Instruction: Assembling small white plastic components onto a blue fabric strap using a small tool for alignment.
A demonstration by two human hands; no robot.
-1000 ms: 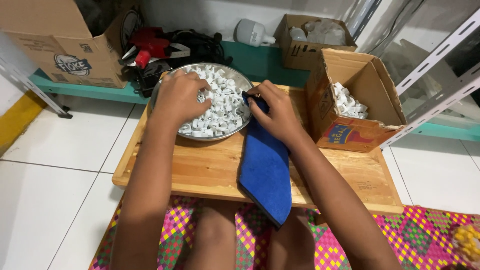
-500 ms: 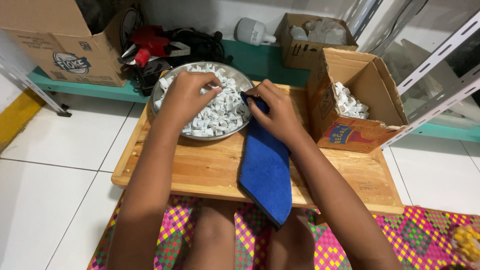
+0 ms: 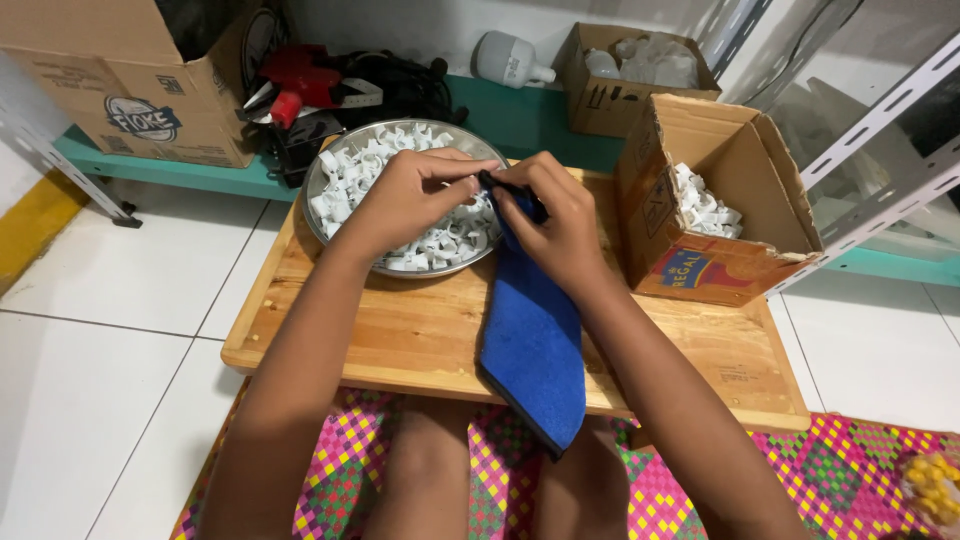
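Note:
A round metal bowl [image 3: 320,175] full of small white plastic clips [image 3: 350,175] sits at the back left of a wooden tray [image 3: 400,330]. My left hand [image 3: 405,200] hovers over the bowl, fingers pinched on a small white clip right beside my right hand. My right hand [image 3: 555,220] grips the top end of a long blue fabric pouch [image 3: 535,345] that lies along the tray and hangs over its front edge. The fingertips of both hands meet at the pouch's mouth.
An open cardboard box [image 3: 720,200] holding more white clips stands on the tray's right side. Behind are a large cardboard box [image 3: 130,90], red and black tools [image 3: 320,80], a white bulb [image 3: 505,55] and a small box [image 3: 620,70]. Metal shelving [image 3: 880,130] rises at right. A colourful woven mat [image 3: 850,480] lies below.
My left hand has drawn out of the bowl's middle and moved right to meet my right hand at the pouch's top. The right hand has kept its hold on the pouch.

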